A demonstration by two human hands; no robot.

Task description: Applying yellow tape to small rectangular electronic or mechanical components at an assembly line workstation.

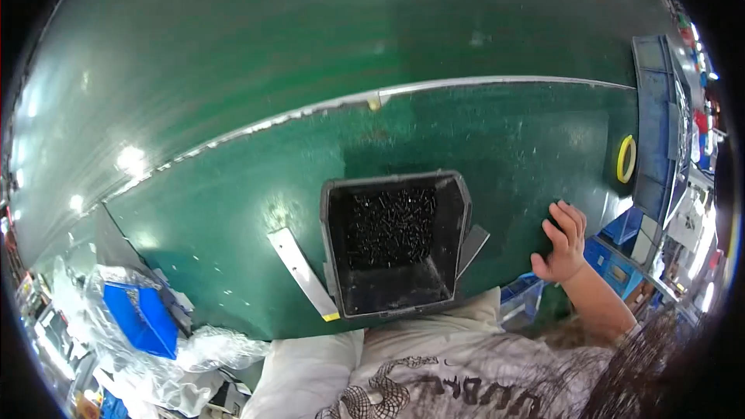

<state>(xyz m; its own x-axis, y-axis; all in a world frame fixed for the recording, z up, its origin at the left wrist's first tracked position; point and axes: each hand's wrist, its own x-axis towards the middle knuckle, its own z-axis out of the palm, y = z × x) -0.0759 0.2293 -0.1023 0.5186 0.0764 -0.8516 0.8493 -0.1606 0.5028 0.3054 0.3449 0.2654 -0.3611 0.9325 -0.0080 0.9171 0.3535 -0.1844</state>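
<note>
My right hand (565, 247) is at the right part of the green worktop's near edge. Its fingers are loosely curled, the thumb stands apart from them, and no object shows in it. A small dark spot shows at the fingertips, too small to name. In front of my body stands a black plastic bin (396, 293) with many small black screw-like parts (392, 225) heaped in its far portion. Left of the bin lies a flat metal strip (301, 270) with a yellow end, slanting against its side. A grey flat piece (472, 248) sticks out on the bin's right. My left hand is out of view.
A yellow tape roll (625, 159) rests near a blue-grey crate (656, 124) on the right. Metal trim (481, 81) crosses the green worktop (497, 140). At lower left, a bright blue bin (142, 322) sits among clear plastic film (221, 349). Blue containers (621, 264) stand at lower right.
</note>
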